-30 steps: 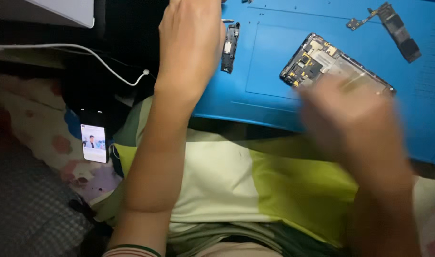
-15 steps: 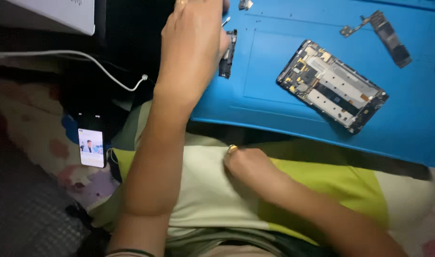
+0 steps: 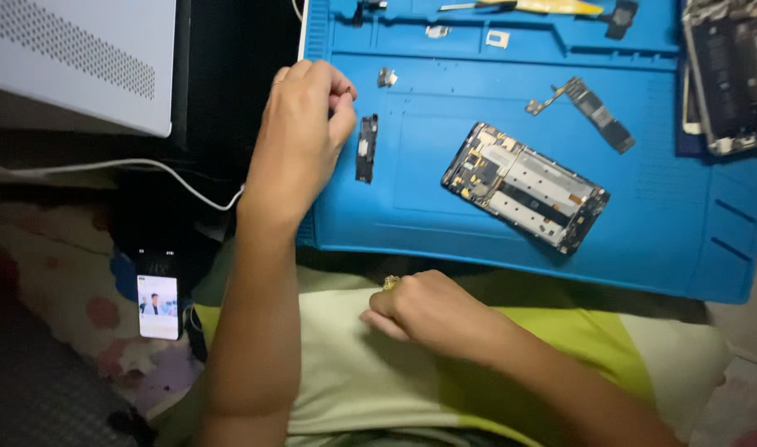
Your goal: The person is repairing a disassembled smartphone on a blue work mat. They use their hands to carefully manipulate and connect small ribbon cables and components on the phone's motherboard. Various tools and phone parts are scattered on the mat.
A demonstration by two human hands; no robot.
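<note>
My left hand (image 3: 300,141) hovers over the left edge of the blue work mat (image 3: 411,207), thumb and fingertips pinched together; whatever sits between them is too small to make out. Just right of it lie a narrow black part (image 3: 366,147) and a tiny metal piece (image 3: 386,77). An opened phone (image 3: 523,186) with bare circuitry lies tilted at the mat's middle. A slim logic board (image 3: 593,112) rests beyond it. My right hand (image 3: 428,314), with a ring on one finger, is curled into a loose fist on my pale shirt below the mat's near edge.
A second opened phone (image 3: 730,74) lies at the mat's far right. A yellow-handled tool (image 3: 544,7) and small parts sit in the mat's top trays. A white box (image 3: 80,58) and white cable (image 3: 171,178) are at left. A lit phone (image 3: 157,306) lies on patterned fabric.
My right hand has come back off the mat and down onto my shirt. My left hand stayed at the mat's left edge. The view shifted, showing more of the mat's far side.
</note>
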